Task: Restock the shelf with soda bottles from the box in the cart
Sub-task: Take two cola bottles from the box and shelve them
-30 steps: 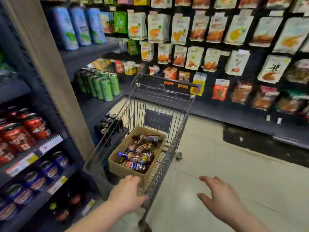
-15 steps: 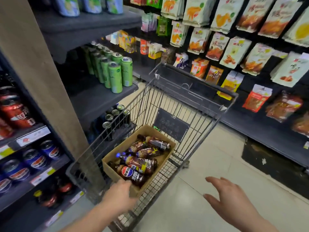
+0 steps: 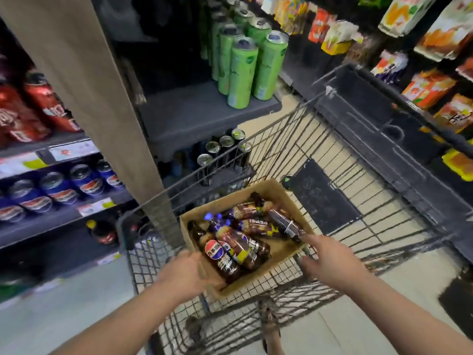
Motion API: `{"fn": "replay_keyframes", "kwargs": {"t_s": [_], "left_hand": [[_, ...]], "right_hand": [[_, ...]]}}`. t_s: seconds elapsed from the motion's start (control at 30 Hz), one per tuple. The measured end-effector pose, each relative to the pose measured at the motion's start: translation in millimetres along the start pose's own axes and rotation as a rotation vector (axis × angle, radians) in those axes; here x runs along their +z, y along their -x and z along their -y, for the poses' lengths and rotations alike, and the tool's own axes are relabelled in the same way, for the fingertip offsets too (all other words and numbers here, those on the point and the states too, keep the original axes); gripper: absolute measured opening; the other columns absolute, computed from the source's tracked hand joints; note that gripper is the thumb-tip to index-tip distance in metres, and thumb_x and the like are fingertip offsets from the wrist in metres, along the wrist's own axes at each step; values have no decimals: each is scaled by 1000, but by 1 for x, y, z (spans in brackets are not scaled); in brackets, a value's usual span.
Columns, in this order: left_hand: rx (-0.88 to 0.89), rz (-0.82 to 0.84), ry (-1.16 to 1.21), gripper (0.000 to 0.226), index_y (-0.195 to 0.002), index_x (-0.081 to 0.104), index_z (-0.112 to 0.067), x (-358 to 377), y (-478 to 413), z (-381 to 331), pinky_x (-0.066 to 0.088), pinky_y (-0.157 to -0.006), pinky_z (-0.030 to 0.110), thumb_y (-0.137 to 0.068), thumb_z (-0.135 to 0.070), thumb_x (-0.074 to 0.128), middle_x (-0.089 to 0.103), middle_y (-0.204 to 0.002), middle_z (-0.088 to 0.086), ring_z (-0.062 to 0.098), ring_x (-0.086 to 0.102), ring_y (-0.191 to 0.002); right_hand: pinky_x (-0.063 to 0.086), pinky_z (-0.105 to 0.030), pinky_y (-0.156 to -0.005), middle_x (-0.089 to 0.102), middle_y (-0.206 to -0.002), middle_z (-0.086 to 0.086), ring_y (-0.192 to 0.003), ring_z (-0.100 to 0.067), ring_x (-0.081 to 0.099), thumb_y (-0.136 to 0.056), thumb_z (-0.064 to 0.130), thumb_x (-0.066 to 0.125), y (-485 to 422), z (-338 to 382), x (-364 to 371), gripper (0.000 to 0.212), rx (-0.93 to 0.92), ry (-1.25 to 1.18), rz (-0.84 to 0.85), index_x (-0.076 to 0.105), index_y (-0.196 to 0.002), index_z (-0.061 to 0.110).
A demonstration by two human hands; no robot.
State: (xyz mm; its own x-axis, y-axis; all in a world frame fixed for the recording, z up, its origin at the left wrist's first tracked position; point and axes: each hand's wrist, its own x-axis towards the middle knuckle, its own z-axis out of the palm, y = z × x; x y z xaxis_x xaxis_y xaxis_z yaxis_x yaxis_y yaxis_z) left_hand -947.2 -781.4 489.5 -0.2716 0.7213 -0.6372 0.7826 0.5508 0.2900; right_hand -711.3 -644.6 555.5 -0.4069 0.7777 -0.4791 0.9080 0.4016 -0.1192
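Cardboard box [image 3: 247, 283] of soda bottles [image 3: 230, 249] between left hand [image 3: 184, 274] and right hand [image 3: 330, 262]

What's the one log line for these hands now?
left hand: at box edge | right hand: open, fingertip at bottle | box: in cart

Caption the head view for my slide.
Left hand at the edge of the cardboard box, right hand extended toward its soda bottles inside the wire cart.

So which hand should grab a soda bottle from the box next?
Right, probably. The right hand is open, a fingertip almost at the silver-labelled soda bottle in the cardboard box; the left hand sits outside, at the box's near corner.
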Motion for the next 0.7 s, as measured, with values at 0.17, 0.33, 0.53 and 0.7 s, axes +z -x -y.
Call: {"fn": "replay_keyframes", "kwargs": {"t_s": [0.17, 0.33, 0.53, 0.7], "left_hand": [[-172, -31, 143, 58, -129, 44, -22, 28, -33, -25, 45, -95, 35, -80, -49, 58, 47, -127, 4, 22, 49, -118], [-308, -43, 337, 64, -136, 37, -26, 65, -65, -57, 45, -101, 35, -81, -49, 59, 41, -140, -1, 18, 48, -123], [-402, -142, 575, 56, -133, 39, -32, 104, -95, -63, 42, -100, 27, -82, -37, 63, 46, -127, -7, 13, 52, -115], [-509, -193, 715, 61, -132, 39, -31, 134, -115, -50, 46, -98, 34, -77, -39, 66, 49, -124, -6, 15, 53, -112]], "right_hand": [[49, -33, -93, 60, -124, 2, -107, -18, 60, -87, 34, 56, -96, -15, 21, 46, -101, -14, 170, 46, -131, 26], [45, -38, -100, 55, -133, -2, -119, -22, 54, -86, 37, 58, -169, -14, 81, 55, -270, 9, 366, 39, -136, 22], [34, -41, -110, 36, -146, -3, -132, -24, 39, -74, 44, 69, -222, 13, 163, 88, -309, -135, 452, 20, -144, 24], [25, -40, -114, 23, -153, -3, -140, -24, 24, -69, 49, 73, -233, 38, 214, 107, -223, -269, 341, 6, -148, 22]]}}
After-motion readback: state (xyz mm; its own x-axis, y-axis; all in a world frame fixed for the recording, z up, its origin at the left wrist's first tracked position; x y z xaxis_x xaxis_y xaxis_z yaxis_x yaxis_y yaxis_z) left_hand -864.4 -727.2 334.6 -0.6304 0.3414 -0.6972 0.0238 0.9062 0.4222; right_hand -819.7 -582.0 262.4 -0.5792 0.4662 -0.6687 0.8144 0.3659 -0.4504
